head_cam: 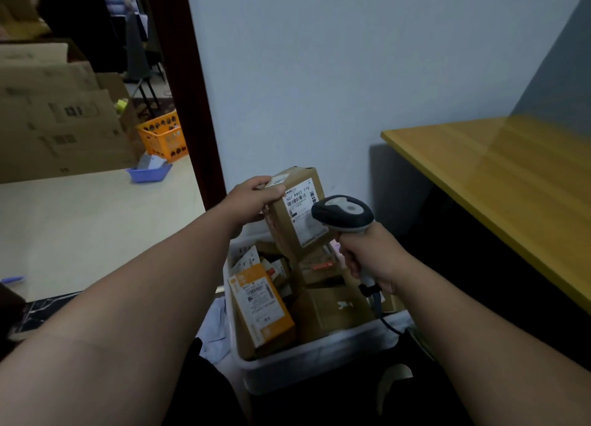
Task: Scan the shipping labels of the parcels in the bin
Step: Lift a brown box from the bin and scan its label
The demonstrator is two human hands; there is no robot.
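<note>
The box (295, 214) sits at the centre of the frame, lifted above the bin (307, 358), its white label (303, 211) turned toward the camera and tilted. The left hand (252, 198) grips it by the upper left corner, fingers wrapped over the top edge and clear of the barcode. The right hand (367, 256) is closed round the grip of the scanner (343, 214), whose head overlaps the label's right edge and points toward it. To scan well, the label probably needs to face the scanner window squarely, with the scanner drawn back enough to take in the whole barcode, and both held steady. The left fingers should stay off the print. Below, more parcels fill the bin, an orange one (262, 307) at lower left showing its own label. A yellow bench (511, 176) stands at right.
</note>
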